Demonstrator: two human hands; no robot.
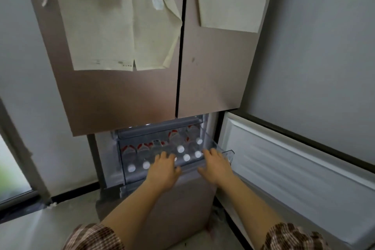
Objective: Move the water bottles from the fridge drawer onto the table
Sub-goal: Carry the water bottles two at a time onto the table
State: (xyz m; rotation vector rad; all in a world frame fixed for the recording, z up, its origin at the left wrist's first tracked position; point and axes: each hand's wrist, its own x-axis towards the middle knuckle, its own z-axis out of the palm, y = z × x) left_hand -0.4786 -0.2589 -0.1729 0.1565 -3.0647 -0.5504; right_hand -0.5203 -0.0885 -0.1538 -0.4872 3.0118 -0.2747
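A clear plastic fridge drawer (134, 176) is pulled out below the upper fridge doors. Inside stand several water bottles (180, 149) with white caps and red labels. My left hand (163, 169) rests on the drawer's front edge near the middle, fingers reaching over the rim among the caps. At the drawer's right front corner my right hand (217, 165) lies with fingers spread and fairly straight. Neither hand plainly grips a bottle. The table is not in view.
The lower fridge door (294, 170) stands swung open to the right, its white inner liner facing up. The brown upper doors (125, 87) carry taped paper sheets. A lower brown fridge panel (182, 199) sits under my forearms. A window frame (18, 144) is at left.
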